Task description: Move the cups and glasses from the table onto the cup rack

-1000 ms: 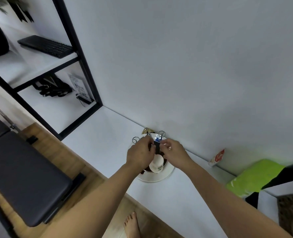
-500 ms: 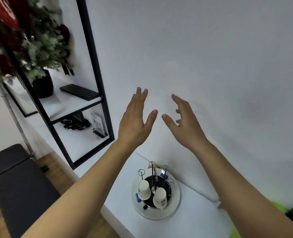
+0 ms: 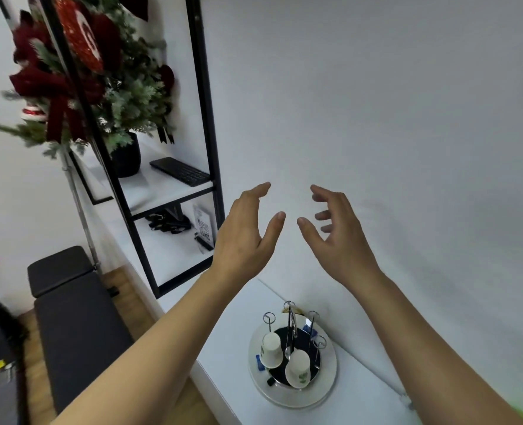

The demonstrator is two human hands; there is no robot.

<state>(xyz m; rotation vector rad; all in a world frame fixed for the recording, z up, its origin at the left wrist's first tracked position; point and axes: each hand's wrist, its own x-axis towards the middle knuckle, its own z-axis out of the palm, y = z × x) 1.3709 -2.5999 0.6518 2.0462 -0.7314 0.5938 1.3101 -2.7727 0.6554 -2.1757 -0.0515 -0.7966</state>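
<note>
Standing on the desk (image 3: pixel 229 348) well below left hand (image 3: pixel 242 237) and right hand (image 3: pixel 340 237), both spread and holding nothing, cup rack (image 3: pixel 292 360), two paper cups (image 3: pixel 271 349) counted on it

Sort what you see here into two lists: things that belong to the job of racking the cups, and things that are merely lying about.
Belonging to the job:
cup rack on its round tray
left paper cup, upside down on a prong
right paper cup, upside down on a prong
left hand and right hand, both raised and empty

Just lying about:
keyboard
potted festive plant
black bench
</note>
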